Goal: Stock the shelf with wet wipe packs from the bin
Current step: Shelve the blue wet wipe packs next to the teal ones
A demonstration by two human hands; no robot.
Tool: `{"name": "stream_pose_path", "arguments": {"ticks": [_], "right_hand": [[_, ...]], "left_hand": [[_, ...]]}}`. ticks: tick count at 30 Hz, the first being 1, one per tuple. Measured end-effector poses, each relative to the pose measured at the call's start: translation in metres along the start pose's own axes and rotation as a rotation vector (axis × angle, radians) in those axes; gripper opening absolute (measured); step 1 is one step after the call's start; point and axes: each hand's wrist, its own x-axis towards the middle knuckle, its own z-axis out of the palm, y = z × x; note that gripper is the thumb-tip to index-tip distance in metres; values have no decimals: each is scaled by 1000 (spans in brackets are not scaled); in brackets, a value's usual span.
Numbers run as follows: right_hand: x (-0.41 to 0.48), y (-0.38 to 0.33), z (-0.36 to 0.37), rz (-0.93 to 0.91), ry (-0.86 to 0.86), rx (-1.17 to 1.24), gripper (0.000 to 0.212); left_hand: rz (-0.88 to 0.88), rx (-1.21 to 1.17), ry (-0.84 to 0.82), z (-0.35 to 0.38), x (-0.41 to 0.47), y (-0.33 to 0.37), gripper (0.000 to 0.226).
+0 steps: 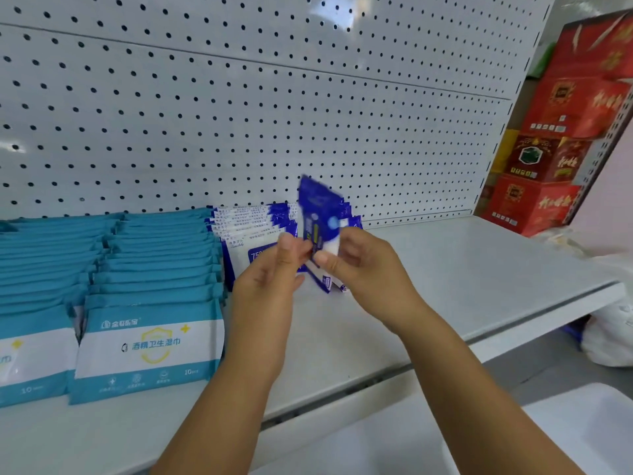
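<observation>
I look out on a white pegboard wall [239,97] behind a white shelf [462,269]. At nine o'clock on the shelf, two rows of teal wet wipe packs [150,344] lean back one behind another. At the centre, a row of blue-and-white wet wipe packs [246,224] stands against the pegboard. Just in front of it, one blue wet wipe pack [318,207] is held upright and looks blurred. The left hand [270,272] pinches its lower left edge between thumb and fingertips. The right hand [370,265] pinches its right side, thumb in front. At two o'clock, past the shelf end, red boxes [561,132] are stacked.
</observation>
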Motion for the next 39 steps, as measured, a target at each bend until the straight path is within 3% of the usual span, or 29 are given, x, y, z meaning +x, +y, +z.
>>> {"name": "stream_pose_path", "arguments": {"ticks": [2,6,9,12,20,24,27,33,36,39], "right_hand": [[-4,0,0,79,74,162,22],[-10,0,-1,174,103,430,24],[-12,-2,-3,231,117,598,26],[-13,-1,-2,249,66,655,29],[-1,4,-2,311,142,119,28],[6,18,-15,286,338,-60,16],[11,28,-34,288,352,-209,11],[30,48,-56,181,61,-384,18],[46,57,-50,147,-168,-503,34],[60,59,-58,153,-356,-667,49]], "left_hand": [[24,34,24,0,0,-1,45],[92,197,118,0,5,-11,22],[71,283,85,1,11,-20,33],[46,283,37,3,12,-24,29],[104,546,125,1,26,3,11],[173,1165,-34,0,45,42,15],[97,1556,-192,0,61,59,21],[60,1871,-317,-14,77,46,30],[147,2186,-372,-20,91,50,44],[169,2236,-403,-26,103,51,52]]}}
